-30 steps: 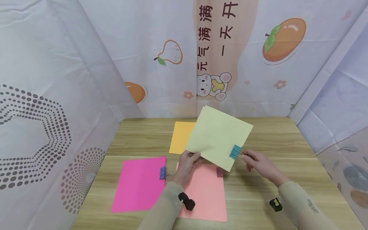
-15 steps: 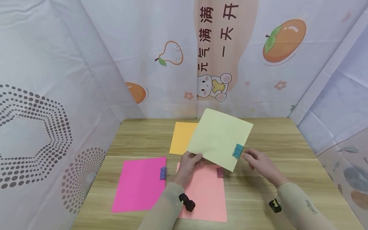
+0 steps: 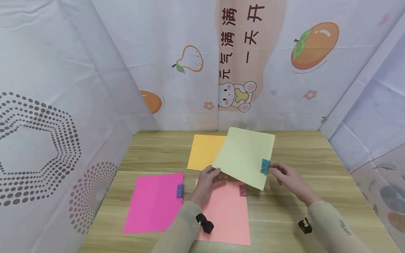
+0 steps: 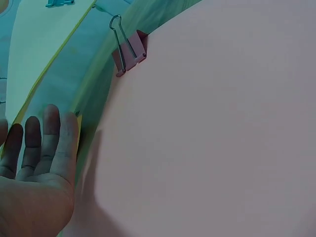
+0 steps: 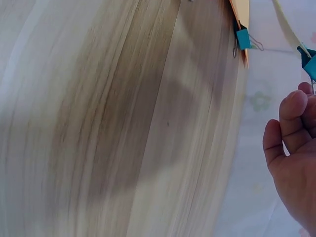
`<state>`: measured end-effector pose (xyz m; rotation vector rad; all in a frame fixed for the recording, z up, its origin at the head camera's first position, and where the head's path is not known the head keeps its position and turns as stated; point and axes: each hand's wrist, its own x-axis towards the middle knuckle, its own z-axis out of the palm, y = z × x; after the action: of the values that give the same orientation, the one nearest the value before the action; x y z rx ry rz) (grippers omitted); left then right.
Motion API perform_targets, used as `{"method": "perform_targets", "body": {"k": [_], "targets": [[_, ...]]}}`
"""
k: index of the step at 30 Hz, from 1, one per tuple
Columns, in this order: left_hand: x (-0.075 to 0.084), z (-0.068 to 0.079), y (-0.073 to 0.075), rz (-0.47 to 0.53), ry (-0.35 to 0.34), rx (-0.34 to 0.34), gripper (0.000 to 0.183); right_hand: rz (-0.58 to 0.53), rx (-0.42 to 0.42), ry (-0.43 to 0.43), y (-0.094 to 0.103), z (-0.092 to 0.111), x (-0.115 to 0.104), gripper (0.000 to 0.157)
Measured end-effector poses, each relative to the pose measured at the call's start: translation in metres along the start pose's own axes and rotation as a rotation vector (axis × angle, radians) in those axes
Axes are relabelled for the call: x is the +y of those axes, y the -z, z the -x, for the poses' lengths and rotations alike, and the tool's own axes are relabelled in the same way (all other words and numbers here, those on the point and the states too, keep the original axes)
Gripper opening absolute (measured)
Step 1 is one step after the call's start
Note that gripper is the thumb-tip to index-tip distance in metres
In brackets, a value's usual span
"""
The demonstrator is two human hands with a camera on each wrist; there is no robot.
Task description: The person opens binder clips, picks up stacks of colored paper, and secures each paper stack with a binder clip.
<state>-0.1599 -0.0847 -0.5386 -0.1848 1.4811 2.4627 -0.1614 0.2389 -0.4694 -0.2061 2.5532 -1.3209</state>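
Note:
A pale yellow stack of paper (image 3: pixel 245 156) is raised and tilted above the table in the head view. My left hand (image 3: pixel 207 185) pinches its near-left corner between thumb and fingers; the other fingers extend beneath. A teal binder clip (image 3: pixel 265 166) bites the stack's right edge. My right hand (image 3: pixel 289 180) pinches the clip's wire handles, which the fingers largely cover. The right wrist view shows that clip (image 5: pixel 310 64) just past the fingertips. Under the left hand lies salmon-pink paper (image 3: pixel 224 218) with a mauve binder clip (image 4: pixel 130 53) on its right edge.
Orange paper (image 3: pixel 205 153) lies farther back, partly behind the yellow stack; a teal clip (image 5: pixel 243 38) grips its edge. Magenta paper (image 3: pixel 155 203) with a purple clip (image 3: pixel 180 190) lies left. A printed curtain (image 3: pixel 186 95) borders the wooden table (image 3: pixel 303 147).
The yellow stack's far edge has come down, and the stack has turned slightly. Its clip and near-right corner have shifted a little right. Both hands keep nearly the same places.

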Motion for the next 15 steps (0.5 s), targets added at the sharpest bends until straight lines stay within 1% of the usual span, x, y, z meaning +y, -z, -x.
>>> {"method": "perform_targets", "body": {"k": [5,6,11,13,15], "targets": [[0.001,0.002,0.001,-0.015,0.020,0.022,0.012,-0.009,-0.001,-0.025,0.004,-0.002,0.007,0.060],[0.001,0.002,0.001,-0.023,0.021,0.028,0.014,-0.006,0.002,-0.033,0.005,-0.003,0.008,0.061],[0.006,0.007,0.003,-0.078,0.012,0.054,0.038,0.011,0.003,-0.059,0.010,-0.005,0.014,0.065],[0.008,0.008,0.004,-0.099,0.009,0.058,0.042,0.011,0.000,-0.070,0.012,-0.007,0.015,0.066],[0.009,0.009,0.005,-0.116,0.009,0.064,0.042,0.012,-0.004,-0.078,0.014,-0.008,0.016,0.066]]}}
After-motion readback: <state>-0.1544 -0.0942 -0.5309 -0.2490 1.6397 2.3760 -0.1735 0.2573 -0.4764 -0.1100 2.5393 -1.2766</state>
